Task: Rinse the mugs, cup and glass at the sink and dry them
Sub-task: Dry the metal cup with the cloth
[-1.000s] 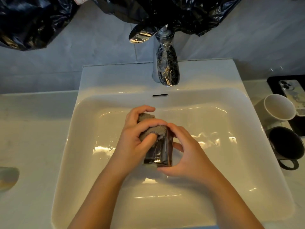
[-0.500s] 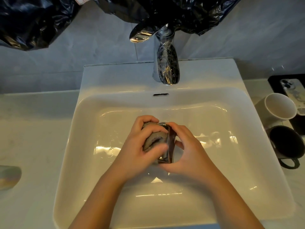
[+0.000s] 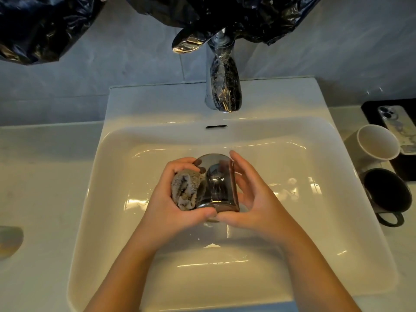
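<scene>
**Two hands, one tinted glass over the basin**

The glass (image 3: 216, 183) lay tilted between my palms above the sink (image 3: 315, 221), nearer me than the tap (image 3: 222, 86). My right hand (image 3: 258, 199) cupped its right wall, fingers curved along the side and thumb pinching the near end. My left hand (image 3: 171, 199) was curled round a bunched grey cloth (image 3: 185, 190) and pressed it against the glass's left wall, with the thumb tucked under the near end.

I judged the glass light, rigid and brittle, and probably slick, since its smooth walls offered little purchase. The safest hold seemed to be round the body with a thumb under the end, kept low over the basin. The soft cloth would add grip.

The dark tint kept me from telling rim from base. I could make out no running water, nor whether the glass was wet. A round shape showing through it may have been the drain. On the desk (image 3: 33, 176) to my right, a white mug (image 3: 378, 143) and a dark mug (image 3: 385, 192) stood just beside each other. A pale object (image 3: 9, 240) at the left edge was cut off.
</scene>
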